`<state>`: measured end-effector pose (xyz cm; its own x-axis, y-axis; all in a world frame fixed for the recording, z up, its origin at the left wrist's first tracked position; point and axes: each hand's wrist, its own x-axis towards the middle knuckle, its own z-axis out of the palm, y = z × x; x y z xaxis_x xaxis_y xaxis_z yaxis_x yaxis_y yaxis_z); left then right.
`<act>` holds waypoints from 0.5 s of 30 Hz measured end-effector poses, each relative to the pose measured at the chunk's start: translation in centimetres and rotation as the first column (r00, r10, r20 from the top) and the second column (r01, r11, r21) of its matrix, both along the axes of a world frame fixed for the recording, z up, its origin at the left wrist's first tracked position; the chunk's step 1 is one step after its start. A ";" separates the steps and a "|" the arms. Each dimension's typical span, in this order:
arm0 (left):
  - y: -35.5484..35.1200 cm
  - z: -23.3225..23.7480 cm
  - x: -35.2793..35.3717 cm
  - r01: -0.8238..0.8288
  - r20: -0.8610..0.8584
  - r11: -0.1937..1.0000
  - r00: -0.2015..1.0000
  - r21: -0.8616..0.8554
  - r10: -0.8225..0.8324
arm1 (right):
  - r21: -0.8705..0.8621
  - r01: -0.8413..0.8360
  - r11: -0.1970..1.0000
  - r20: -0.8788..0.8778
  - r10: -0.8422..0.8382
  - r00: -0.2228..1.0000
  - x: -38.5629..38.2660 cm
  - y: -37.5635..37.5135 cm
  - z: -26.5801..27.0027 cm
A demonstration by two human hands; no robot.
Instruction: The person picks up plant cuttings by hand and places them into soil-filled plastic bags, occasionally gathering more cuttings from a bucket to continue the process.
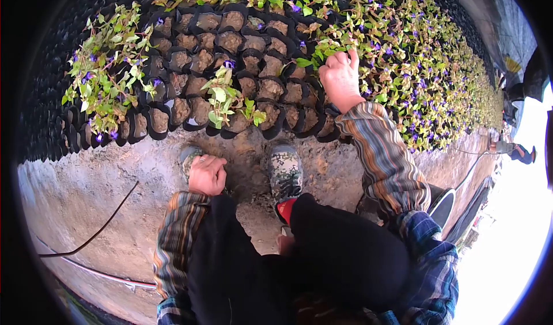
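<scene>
My right hand (340,80) reaches to the near edge of a dense bed of purple-flowered seedlings (403,65). Its fingers are bent and closed at the leaves of a seedling (329,48); the fingertips are partly hidden. My left hand (207,175) is curled closed above my left shoe, with nothing visible in it. Ahead of me stand rows of black nursery pots (230,40) filled with brown soil. A small seedling with pale leaves and a purple flower (222,97) grows among them.
A clump of flowering plants (106,77) stands at the left over the pots. My camouflage shoe (285,169) is on bare ground before the pot edge. A dark thin hose (95,233) lies at left. Another person (515,151) is far right.
</scene>
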<state>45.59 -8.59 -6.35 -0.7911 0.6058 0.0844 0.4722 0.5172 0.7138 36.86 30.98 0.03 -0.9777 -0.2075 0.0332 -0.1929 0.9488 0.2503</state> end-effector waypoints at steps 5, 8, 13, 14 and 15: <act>0.1 0.2 0.0 -0.007 -0.005 1.000 1.000 -0.005 0.007 | 0.027 0.024 0.999 0.036 -0.025 0.999 -0.6 -0.3 -1.0; 0.2 0.5 -0.1 -0.014 0.000 1.000 1.000 -0.015 0.014 | -0.282 -0.042 0.958 -0.167 -0.006 0.986 -0.5 -3.8 2.1; 0.1 0.1 -0.1 -0.006 -0.002 1.000 1.000 -0.022 0.006 | -0.648 -0.219 0.729 0.007 0.293 0.956 1.5 -12.4 1.4; 0.1 0.1 -0.1 -0.010 -0.009 1.000 1.000 -0.016 0.010 | -0.579 -0.320 0.750 -0.076 0.341 0.937 1.5 -13.4 0.9; 0.1 0.0 -0.1 -0.014 -0.014 1.000 1.000 -0.010 0.013 | -0.495 -0.302 0.815 -0.050 0.321 0.946 1.5 -13.8 0.1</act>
<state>45.50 -8.53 -6.34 -0.7981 0.5959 0.0895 0.4749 0.5305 0.7022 38.38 17.19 0.14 -0.8659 -0.4667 0.1803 -0.4989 0.8320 -0.2426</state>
